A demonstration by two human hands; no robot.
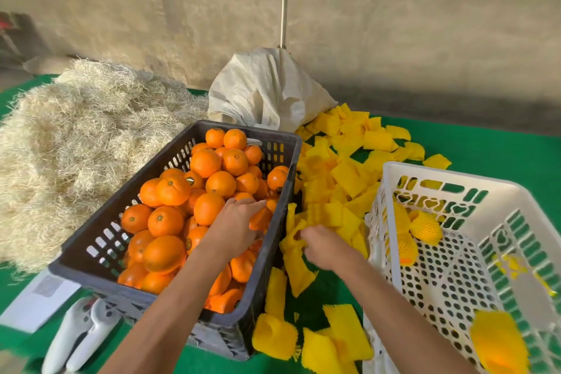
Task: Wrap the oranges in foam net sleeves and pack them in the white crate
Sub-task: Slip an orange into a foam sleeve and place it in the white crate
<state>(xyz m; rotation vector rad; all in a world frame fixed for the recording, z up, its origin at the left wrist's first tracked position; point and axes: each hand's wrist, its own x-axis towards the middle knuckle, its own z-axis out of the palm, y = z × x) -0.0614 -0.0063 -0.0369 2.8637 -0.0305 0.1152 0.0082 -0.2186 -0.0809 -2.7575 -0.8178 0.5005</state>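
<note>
The dark crate (179, 222) stands left of centre on the green mat (485, 146), heaped with loose oranges (212, 179) above its rim at the far end. The left hand (233, 225) reaches over the crate's right wall, fingers curled round one orange (261, 218) at the right inner edge.

The right hand (328, 247) sits in the gap between the two crates, fingers pinching a yellow foam net sleeve (293, 238) just beside the dark crate's outer wall. More foam sleeves (349, 173) lie scattered across that gap and beyond, toward a white woven sack (267, 91) at the far edge of the mat.

The white crate (516, 222) stands at the right, tilted in view, its near left rim close to the right forearm. Three sleeved oranges lie inside: two in the far left corner (425, 226) and one near the bottom of view (498, 343); most of the perforated floor is bare.

A straw pile (76, 146) borders the dark crate's left side. A white handheld device (82, 334) and a sheet of paper (36, 304) lie at its near left corner.
</note>
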